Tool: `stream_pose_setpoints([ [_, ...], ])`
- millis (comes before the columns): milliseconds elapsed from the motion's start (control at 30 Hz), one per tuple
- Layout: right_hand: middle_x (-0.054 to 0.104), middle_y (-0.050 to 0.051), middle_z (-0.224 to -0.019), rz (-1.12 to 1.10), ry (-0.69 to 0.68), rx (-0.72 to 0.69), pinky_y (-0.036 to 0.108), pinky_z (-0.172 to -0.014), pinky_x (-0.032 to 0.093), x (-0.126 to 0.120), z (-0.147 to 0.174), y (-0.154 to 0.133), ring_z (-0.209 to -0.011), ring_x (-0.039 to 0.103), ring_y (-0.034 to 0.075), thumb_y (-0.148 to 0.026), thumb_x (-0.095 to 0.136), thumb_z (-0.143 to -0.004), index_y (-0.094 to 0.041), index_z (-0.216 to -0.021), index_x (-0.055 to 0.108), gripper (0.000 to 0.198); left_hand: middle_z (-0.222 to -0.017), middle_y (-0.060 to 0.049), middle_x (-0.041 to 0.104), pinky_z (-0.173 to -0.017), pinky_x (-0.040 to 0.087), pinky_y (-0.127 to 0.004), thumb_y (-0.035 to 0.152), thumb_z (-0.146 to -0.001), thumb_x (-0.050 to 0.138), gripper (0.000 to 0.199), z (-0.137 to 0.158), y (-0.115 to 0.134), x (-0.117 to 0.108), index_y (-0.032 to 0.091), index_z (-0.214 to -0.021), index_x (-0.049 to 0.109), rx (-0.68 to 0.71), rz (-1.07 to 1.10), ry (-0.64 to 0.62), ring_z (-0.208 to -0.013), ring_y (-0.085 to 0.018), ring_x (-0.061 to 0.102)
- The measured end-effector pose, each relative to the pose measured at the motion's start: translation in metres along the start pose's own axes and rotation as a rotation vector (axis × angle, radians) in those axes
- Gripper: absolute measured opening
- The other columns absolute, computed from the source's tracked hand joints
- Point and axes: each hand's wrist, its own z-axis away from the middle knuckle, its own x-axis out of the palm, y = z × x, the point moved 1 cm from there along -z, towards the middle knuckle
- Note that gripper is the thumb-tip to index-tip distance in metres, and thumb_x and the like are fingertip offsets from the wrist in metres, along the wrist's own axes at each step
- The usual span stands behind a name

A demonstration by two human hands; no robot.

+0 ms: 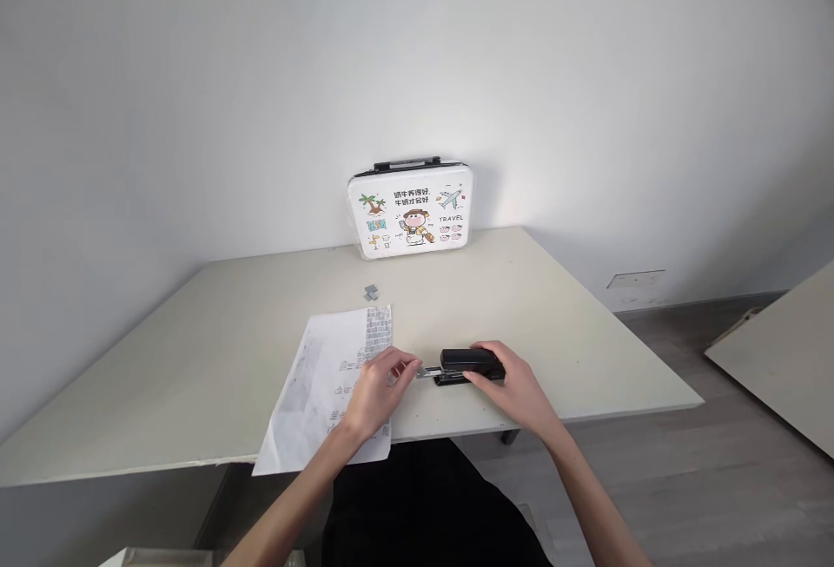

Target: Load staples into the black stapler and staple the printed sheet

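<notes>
A black stapler point(474, 364) lies on the table with a thin metal part sticking out of its left end. My right hand point(512, 383) is closed around its right part, thumb in front and fingers over the top. My left hand point(381, 386) pinches a small grey strip of staples point(421, 371) between thumb and fingertips, right at the protruding metal part. The fingers partly hide the strip, and I cannot tell whether it sits in the stapler. Beneath my left hand and wrist lie printed paper sheets point(313, 376), overhanging the table's front edge.
Several small grey staple strips point(371, 293) lie beyond the paper. A white case with cartoon prints point(410, 211) stands at the back, against the wall. The pale table point(573, 350) ends in front of my lap. A wall socket plate point(637, 279) is at right.
</notes>
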Motion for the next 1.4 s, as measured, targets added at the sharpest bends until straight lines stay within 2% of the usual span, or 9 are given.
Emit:
stream_pose_setpoints([
  [333,0.068,0.005,-0.128,0.003,-0.001,0.018,0.04,-0.092,0.059,-0.001,0.001,-0.003,-0.117,0.066,0.027,-0.052,0.063,-0.093,-0.032,-0.121,0.061,0.035,-0.087,-0.003,0.075,-0.069,0.057,-0.032,0.045,-0.099,0.055,0.028,-0.005,-0.004,0.005,0.023,-0.093,0.071,-0.036,-0.023,0.012,-0.076,-0.019,0.069],
  [600,0.069,0.006,-0.126,-0.006,0.008,-0.003,0.041,-0.094,0.058,0.001,0.0,0.0,-0.117,0.066,0.028,-0.051,0.063,-0.092,-0.03,-0.121,0.062,0.035,-0.087,-0.002,0.072,-0.071,0.057,-0.032,0.046,-0.099,0.056,0.024,-0.011,-0.005,-0.002,0.024,-0.095,0.065,-0.062,-0.03,-0.154,-0.08,-0.019,0.068],
  [733,0.069,0.006,-0.126,-0.009,0.001,0.005,0.04,-0.091,0.059,0.0,0.0,-0.001,-0.116,0.066,0.028,-0.051,0.063,-0.093,-0.031,-0.121,0.062,0.035,-0.089,-0.002,0.072,-0.072,0.055,-0.032,0.045,-0.1,0.055,0.024,-0.01,-0.01,-0.008,0.023,-0.096,0.065,-0.066,-0.032,-0.187,-0.081,-0.019,0.067],
  [867,0.068,0.007,-0.127,-0.014,-0.006,0.009,0.041,-0.09,0.059,-0.001,0.001,-0.003,-0.116,0.066,0.029,-0.052,0.063,-0.093,-0.03,-0.122,0.061,0.037,-0.092,-0.003,0.072,-0.074,0.055,-0.032,0.045,-0.102,0.052,0.026,-0.008,-0.01,-0.01,0.023,-0.097,0.065,-0.046,-0.037,-0.173,-0.083,-0.019,0.067],
  [1067,0.068,0.006,-0.128,-0.013,-0.011,0.014,0.04,-0.091,0.059,-0.001,0.001,-0.001,-0.117,0.066,0.029,-0.053,0.062,-0.094,-0.03,-0.122,0.061,0.037,-0.086,-0.002,0.073,-0.073,0.057,-0.032,0.047,-0.098,0.058,0.027,-0.008,-0.007,-0.004,0.022,-0.091,0.065,-0.135,0.035,-0.143,-0.079,-0.019,0.069],
  [1167,0.068,0.006,-0.128,-0.017,-0.012,0.018,0.04,-0.09,0.059,0.0,0.001,0.0,-0.117,0.065,0.028,-0.052,0.063,-0.093,-0.031,-0.122,0.061,0.035,-0.087,-0.001,0.074,-0.076,0.058,-0.033,0.047,-0.098,0.059,0.025,-0.009,-0.009,-0.002,0.023,-0.098,0.066,-0.15,0.083,-0.126,-0.08,-0.019,0.071],
  [1267,0.068,0.006,-0.128,-0.02,-0.003,0.017,0.04,-0.091,0.058,0.0,0.001,0.001,-0.118,0.065,0.028,-0.051,0.064,-0.093,-0.031,-0.122,0.061,0.036,-0.089,-0.001,0.075,-0.08,0.059,-0.033,0.046,-0.098,0.06,0.024,-0.009,-0.012,-0.002,0.024,-0.106,0.068,-0.119,0.09,-0.116,-0.083,-0.019,0.072],
  [1400,0.068,0.006,-0.128,-0.026,-0.006,0.015,0.04,-0.09,0.059,0.0,0.001,0.001,-0.117,0.066,0.028,-0.051,0.064,-0.093,-0.031,-0.122,0.061,0.035,-0.094,-0.002,0.076,-0.081,0.059,-0.035,0.047,-0.095,0.065,0.025,-0.007,-0.012,-0.006,0.025,-0.104,0.074,-0.048,0.036,-0.126,-0.086,-0.02,0.071],
])
